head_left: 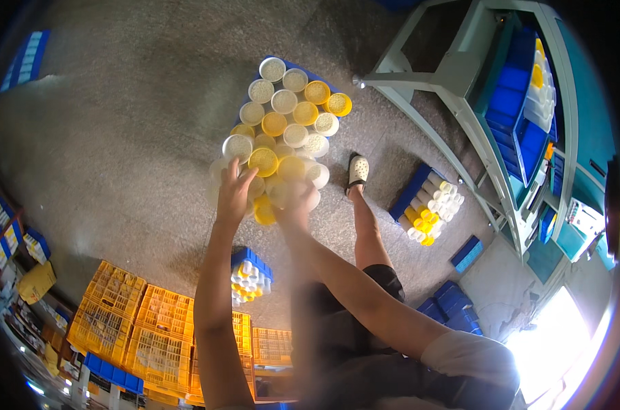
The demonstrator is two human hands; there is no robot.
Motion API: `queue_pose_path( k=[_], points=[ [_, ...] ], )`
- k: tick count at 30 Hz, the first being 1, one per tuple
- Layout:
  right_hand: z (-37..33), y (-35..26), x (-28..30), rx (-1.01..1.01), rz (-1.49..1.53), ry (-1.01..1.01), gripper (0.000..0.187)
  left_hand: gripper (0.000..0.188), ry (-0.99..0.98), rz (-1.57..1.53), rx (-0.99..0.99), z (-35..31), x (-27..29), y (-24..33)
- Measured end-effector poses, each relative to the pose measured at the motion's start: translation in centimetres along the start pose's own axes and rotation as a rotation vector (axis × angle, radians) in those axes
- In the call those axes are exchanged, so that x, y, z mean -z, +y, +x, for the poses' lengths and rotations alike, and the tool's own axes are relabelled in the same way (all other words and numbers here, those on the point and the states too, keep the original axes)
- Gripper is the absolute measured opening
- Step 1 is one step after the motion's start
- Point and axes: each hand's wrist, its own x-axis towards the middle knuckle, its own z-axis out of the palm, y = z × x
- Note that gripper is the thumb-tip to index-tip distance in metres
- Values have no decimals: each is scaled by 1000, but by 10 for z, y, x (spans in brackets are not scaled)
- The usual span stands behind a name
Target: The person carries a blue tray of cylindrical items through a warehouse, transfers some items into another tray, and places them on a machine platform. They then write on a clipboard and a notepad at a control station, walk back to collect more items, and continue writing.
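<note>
White and yellow round cups stand in close rows on a blue tray (334,89) ahead of me, several filled with pale granules. My left hand (236,191) reaches to the near left of the rows, fingers apart. Its fingertips are at the rims of a white cup (237,146) and a yellow cup (263,162); I cannot tell how firmly they touch. My right hand (296,203), smeared by motion, is over the near right cups, close to a white cup (317,175). Its fingers cannot be made out. Another yellow cup (264,210) sits between the hands.
Two more blue crates of white and yellow cups stand on the floor, one on the right (426,205) and one near my left forearm (250,277). Orange slatted crates (163,314) are stacked at lower left. A grey metal frame (453,102) rises at right. My foot in a pale clog (358,169) is beside the tray.
</note>
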Motion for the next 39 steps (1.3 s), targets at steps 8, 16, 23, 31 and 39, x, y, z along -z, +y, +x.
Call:
queue_pose_path(
  k=[8,16,23,31,39],
  points=[
    [9,23,-2,-108,142,-208,99,53,-66,-57,28,14,2,-17],
    [19,-2,2,60,-417,-207,88,73,-36,-210,52,28,-14,12],
    [14,3,32,100,-267,-318,91,82,-109,-127,21,27,-18,6],
    [73,-4,358,252,469,-315,55,53,-294,26,152,125,32,235],
    [273,64,754,394,-34,671,66,47,323,-338,-605,377,-4,655]
  ],
)
